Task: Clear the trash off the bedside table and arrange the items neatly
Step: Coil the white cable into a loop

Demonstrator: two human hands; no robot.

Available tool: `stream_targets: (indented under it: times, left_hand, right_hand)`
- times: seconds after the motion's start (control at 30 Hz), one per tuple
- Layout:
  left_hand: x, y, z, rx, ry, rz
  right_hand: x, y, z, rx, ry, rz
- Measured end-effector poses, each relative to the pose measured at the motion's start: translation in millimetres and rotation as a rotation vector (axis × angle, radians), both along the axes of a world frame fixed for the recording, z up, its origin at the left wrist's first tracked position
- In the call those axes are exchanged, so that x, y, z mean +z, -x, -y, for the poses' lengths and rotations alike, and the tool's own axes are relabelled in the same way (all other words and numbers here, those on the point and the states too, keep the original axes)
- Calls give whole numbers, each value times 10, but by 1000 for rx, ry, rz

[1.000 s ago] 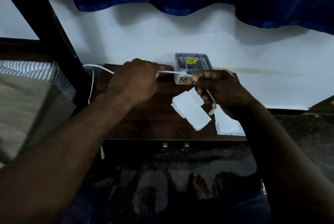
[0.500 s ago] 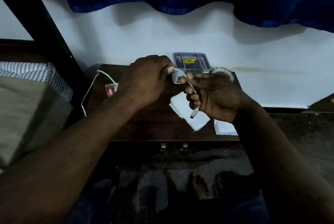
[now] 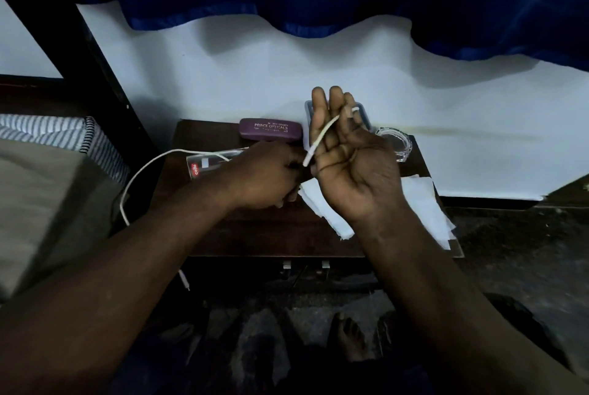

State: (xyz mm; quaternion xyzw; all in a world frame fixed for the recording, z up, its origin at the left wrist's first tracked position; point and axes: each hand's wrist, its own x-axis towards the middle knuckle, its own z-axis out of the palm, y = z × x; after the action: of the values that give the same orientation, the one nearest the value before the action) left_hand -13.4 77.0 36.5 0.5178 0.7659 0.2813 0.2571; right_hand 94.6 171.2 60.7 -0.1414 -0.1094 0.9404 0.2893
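Observation:
A dark wooden bedside table (image 3: 255, 235) stands against the white wall. My right hand (image 3: 350, 165) is raised palm-up over it, fingers straight, with the end of a white cable (image 3: 322, 136) lying across the palm and passing between the fingers. My left hand (image 3: 264, 174) is closed on the same cable just left of the right palm. The rest of the cable (image 3: 143, 171) loops off the table's left edge and hangs down. White paper sheets (image 3: 424, 206) lie on the table's right side, partly under my hands.
A purple glasses case (image 3: 271, 129) lies at the table's back. A clear pen box with a red label (image 3: 204, 166) sits left of my left hand. A glass ashtray (image 3: 396, 142) and a grey tray (image 3: 363, 114) stand at the back right. A bed (image 3: 47, 187) is at the left.
My right hand has turned palm-up and straightened its fingers, with the cable now across the palm. My left hand has dropped lower, uncovering the glasses case.

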Motion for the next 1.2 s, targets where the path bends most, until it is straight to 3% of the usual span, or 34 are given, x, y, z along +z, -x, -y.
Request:
stream_targets:
  times: [0.2,0.33,0.47,0.53,0.67,0.97,1.1,1.2]
  left_hand:
    - [20,-24,29,-64,-19,-237]
    - [23,34,74,-33,-115,-325]
    - [121,84,116,11,-262,-426]
    - [157,122,147,32,-319,-459]
    - [207,206,217,68,-387,-321]
    - [188,351,219,97,-478,-222]
    - [148,378,219,77,-446,52]
    - [180,391,209,70,-455,279]
  right_hand:
    - [-140,102,-70,-171,-227,161]
    - [-193,126,-109,-220,-626,377]
    - [-252,117,-85,-86,-1007,646]
    - [-295,118,-53,19,-1088,663]
    - [-308,138,-16,118,-948,550]
    - [-143,9,-12,453,-932,659]
    - [-57,-41,-67,662,-750,559]
    - [20,-98,-118,816,-560,322]
